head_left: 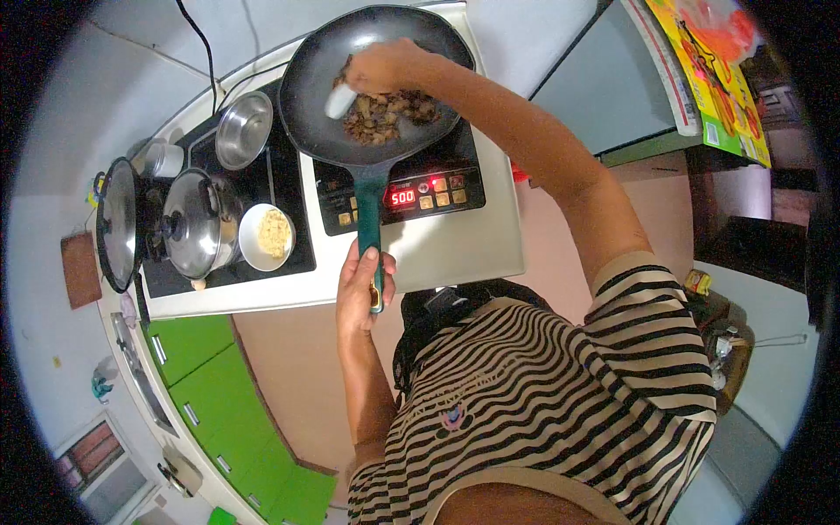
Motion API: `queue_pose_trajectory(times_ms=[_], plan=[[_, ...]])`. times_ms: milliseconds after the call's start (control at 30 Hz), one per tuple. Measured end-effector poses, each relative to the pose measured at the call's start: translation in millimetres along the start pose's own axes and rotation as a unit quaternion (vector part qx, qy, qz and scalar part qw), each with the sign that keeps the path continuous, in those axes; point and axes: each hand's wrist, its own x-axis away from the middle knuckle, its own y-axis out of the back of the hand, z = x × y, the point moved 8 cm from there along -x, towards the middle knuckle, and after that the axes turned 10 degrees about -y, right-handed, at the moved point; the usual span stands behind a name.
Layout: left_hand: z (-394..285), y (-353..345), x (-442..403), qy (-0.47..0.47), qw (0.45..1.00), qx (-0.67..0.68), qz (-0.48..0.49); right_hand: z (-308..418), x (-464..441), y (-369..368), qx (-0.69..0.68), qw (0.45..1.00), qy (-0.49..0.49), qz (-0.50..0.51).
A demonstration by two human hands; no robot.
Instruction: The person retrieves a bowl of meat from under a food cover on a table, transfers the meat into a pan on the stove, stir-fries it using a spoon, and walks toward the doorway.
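Tabletop (455, 254): smooth, off-white, with a rounded front corner; its far side is partly covered by cookware. Wok (311, 118): broad, round, dark grey inside with a dull sheen, over the induction cooker (402, 194). The cooker's black glossy panel displays a red 500; its heating area is hidden beneath the wok. Left of it, a glossy black hob (302, 249) carries a lidded pot (192, 223) of shiny metal with a dark knob, its base hard to make out. A metal bowl (244, 129), polished and round, lies behind the pot. A white bowl (248, 241), smooth-walled, is just beside the pot and holds pale yellow, crumbly-looking food (274, 233); its kind is unclear.

Browned pieces (385, 122), irregular and glistening, are heaped in the wok toward its right half; some are covered by the right hand (385, 70). That hand is closed over a white utensil (339, 103), smooth and round-edged, in the wok against the pieces. The utensil's upper part is hidden by the fingers, so its full shape cannot be told. Left hand (363, 276): wrapped around the wok's slender green handle (371, 219), thumb on top.
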Motion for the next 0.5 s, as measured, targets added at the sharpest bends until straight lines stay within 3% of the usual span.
queue_pose_trajectory(times_ms=[33,100,200,267,333,367,433,500], plan=[[0,1,0,0.003,1.000,0.000,-0.001,0,-5,-3,-0.001,1.000,-0.003,-0.002],[-1,0,0,0.004,1.000,-0.005,-0.001,5,-23,-4,-0.198,0.978,0.011,-0.069],[-4,0,0,0.004,1.000,-0.011,-0.001,1,-42,-35,-0.289,0.956,-0.048,-0.033],[-4,-1,2,0.002,1.000,-0.010,-0.003,5,-53,-54,-0.194,0.977,0.070,-0.050],[-4,-3,2,-0.001,1.000,-0.012,-0.010,8,-25,-67,-0.298,0.921,0.198,0.153],[-4,-3,2,-0.002,1.000,-0.009,-0.012,-1,-19,-62,-0.296,0.921,0.200,0.155],[-5,-3,2,0.001,1.000,-0.016,-0.014,2,5,-53,-0.285,0.868,0.324,0.244],[-5,-1,1,0.002,1.000,-0.013,-0.011,-3,7,-41,-0.267,0.886,0.295,0.240]])
